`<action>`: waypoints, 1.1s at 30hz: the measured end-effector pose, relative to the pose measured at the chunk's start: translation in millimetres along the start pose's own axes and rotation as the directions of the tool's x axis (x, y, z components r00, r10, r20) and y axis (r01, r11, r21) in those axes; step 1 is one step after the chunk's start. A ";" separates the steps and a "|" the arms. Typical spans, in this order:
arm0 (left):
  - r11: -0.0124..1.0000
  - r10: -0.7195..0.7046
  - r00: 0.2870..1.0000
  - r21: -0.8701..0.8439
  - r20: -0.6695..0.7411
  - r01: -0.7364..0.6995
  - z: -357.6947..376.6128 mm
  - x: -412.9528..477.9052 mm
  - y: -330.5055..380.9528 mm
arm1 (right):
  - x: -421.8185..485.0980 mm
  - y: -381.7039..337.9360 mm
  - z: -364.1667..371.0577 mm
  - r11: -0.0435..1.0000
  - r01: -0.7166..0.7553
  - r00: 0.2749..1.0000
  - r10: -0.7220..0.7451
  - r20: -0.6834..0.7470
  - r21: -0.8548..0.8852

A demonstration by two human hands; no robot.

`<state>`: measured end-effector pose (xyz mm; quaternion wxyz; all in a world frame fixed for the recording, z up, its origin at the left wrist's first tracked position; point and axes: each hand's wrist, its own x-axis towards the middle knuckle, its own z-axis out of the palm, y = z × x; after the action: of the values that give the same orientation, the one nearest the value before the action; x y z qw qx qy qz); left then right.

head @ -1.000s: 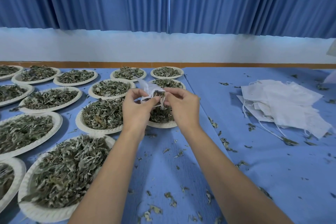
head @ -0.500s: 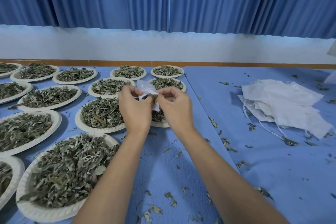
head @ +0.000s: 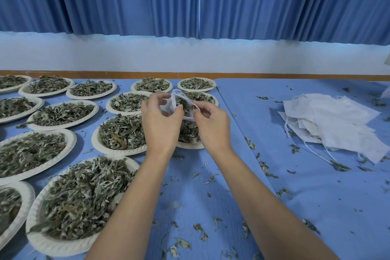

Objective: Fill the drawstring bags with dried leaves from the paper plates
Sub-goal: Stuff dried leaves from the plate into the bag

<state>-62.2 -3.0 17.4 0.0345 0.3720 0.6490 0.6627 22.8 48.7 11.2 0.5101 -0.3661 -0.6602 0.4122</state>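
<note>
Drawstring bag [head: 171,106] (leaves [head: 185,104] inside) pinched by left hand [head: 161,123] and right hand [head: 213,127] above paper plate [head: 190,145].

We see two bare forearms, the left forearm [head: 126,207] and the right forearm [head: 263,202], both slender and smooth, uncovered from the lower edge of the view to the wrists. The bare left hand [head: 161,124] and bare right hand [head: 213,127] show us their backs, with knuckles and tendons faintly ridged. Whether the fingernails are painted we cannot tell.
</note>
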 end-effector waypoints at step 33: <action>1.000 0.010 0.979 -0.014 -0.202 -0.013 -11.3 7.0 8.6 | 16.4 26.4 -13.3 0.707 0.240 0.915 0.065 0.399 -0.665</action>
<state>-69.6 -10.1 29.5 -0.0326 0.3064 0.6420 0.7021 34.0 76.2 -5.1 0.2085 -0.4090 -0.8720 0.1700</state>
